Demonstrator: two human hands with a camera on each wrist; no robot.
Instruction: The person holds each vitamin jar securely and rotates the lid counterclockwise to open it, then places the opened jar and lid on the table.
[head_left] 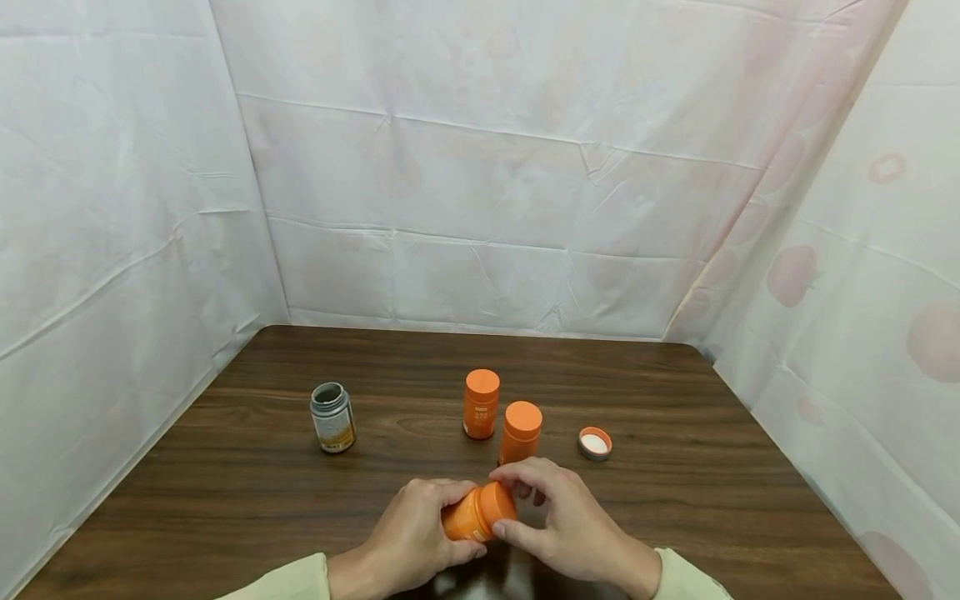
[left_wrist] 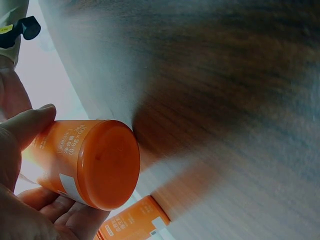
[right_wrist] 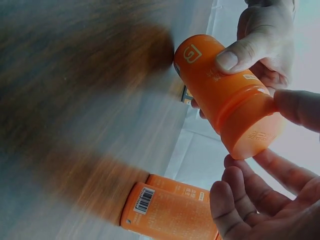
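Observation:
Just above the near part of the table, my left hand (head_left: 408, 529) grips the body of an orange bottle (head_left: 463, 520), which is tilted on its side. Its base (left_wrist: 112, 165) faces the left wrist camera, and white print runs along the side. My right hand (head_left: 562, 521) pinches the bottle's orange cap (head_left: 497, 502) between thumb and fingertips on opposite sides of the rim. Seen from the right wrist, the cap sits on the bottle's neck, with raised marks on its top (right_wrist: 257, 135). The other right fingers curve loosely below the cap.
Two capped orange bottles stand beyond my hands, one farther back (head_left: 481, 408) and one nearer (head_left: 521, 429), partly behind my right fingers. At left stands an uncapped grey bottle (head_left: 332, 419). An upturned cap with a white liner (head_left: 595, 443) lies at right. Draped cloth (head_left: 480, 208) surrounds the wooden table (head_left: 225, 492).

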